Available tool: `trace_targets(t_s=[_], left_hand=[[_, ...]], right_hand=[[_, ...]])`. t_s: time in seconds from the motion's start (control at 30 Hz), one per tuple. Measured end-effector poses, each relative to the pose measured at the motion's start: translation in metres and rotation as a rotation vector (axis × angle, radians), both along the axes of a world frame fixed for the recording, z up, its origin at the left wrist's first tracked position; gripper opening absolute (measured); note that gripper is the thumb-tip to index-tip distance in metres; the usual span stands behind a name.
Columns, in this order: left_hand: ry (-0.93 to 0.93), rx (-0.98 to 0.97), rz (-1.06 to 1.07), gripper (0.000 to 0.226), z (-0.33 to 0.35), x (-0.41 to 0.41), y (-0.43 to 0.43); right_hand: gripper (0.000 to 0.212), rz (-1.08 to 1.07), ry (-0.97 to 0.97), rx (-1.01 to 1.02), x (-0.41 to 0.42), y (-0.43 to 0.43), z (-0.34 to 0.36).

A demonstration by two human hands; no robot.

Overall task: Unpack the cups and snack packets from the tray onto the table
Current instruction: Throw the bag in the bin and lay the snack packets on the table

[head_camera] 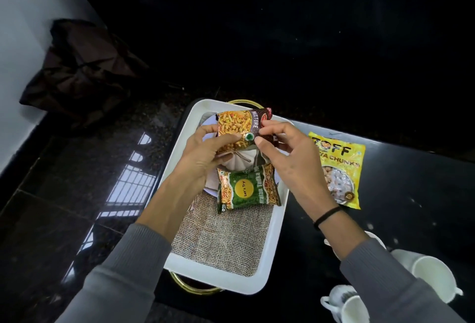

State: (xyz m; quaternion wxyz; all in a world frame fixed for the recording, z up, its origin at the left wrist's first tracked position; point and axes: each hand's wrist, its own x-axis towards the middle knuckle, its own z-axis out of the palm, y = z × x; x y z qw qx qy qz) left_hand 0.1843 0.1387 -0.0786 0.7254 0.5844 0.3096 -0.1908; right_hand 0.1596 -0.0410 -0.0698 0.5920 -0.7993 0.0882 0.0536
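Both hands, left and right, pinch a brown-and-orange foil mixture packet above the white rectangular tray, beside a green snack packet.

The tray is smooth white with a soft sheen, plastic or enamel, I cannot tell which. Its handle is polished brass-coloured metal. Inside lies a burlap liner, coarse, open-woven and matt. The mixture packet, the green packet and the yellow packet are all thin, glossy, crinkled plastic film. The table is black and glossy. The cups look like white glazed ceramic. The floor is dark polished stone, mirror-bright. The sleeves are grey ribbed knit; the bag is dark, crumpled cloth.
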Motion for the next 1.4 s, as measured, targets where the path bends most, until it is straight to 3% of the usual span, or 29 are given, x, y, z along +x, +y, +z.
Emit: trace_targets(t_s=[0.2,0.33,0.43,0.5,0.63,0.8,0.87,0.97,1.13,1.23,1.4], left_hand=[[-0.015,-0.118,-0.035,0.064,0.016,-0.015,-0.012],[-0.089,-0.090,-0.183,0.081,0.023,-0.031,-0.029],[-0.128,-0.037,-0.258,0.067,0.024,-0.044,-0.043],[-0.100,0.007,-0.318,0.056,0.026,-0.050,-0.048],[-0.041,0.056,-0.388,0.046,0.031,-0.052,-0.049],[0.019,0.100,-0.344,0.038,0.033,-0.049,-0.061],[0.007,0.063,-0.403,0.017,0.033,-0.048,-0.070],[0.009,-0.035,-0.417,0.027,0.030,-0.047,-0.084],[-0.031,-0.136,-0.334,0.038,0.026,-0.050,-0.109],[-0.035,-0.139,-0.306,0.040,0.028,-0.050,-0.129],[-0.042,-0.147,-0.232,0.025,0.032,-0.048,-0.170]], right_hand=[[0.048,-0.152,0.007,0.325,-0.014,-0.011,0.004],[0.073,-0.297,0.176,0.620,-0.018,-0.007,0.010],[0.082,-0.416,0.364,0.874,-0.025,0.001,0.013],[0.074,-0.456,0.474,0.928,-0.031,-0.002,0.016],[0.041,-0.458,0.576,0.845,-0.032,-0.026,0.017],[0.055,-0.196,0.588,0.590,-0.042,-0.045,0.019],[0.040,-0.134,0.538,0.591,-0.044,-0.058,0.018],[0.012,-0.033,0.517,0.616,-0.050,-0.073,0.018],[0.019,0.008,0.515,0.623,-0.060,-0.100,0.017],[0.039,-0.027,0.502,0.601,-0.065,-0.115,0.017],[0.053,-0.135,0.419,0.521,-0.071,-0.136,0.015]])
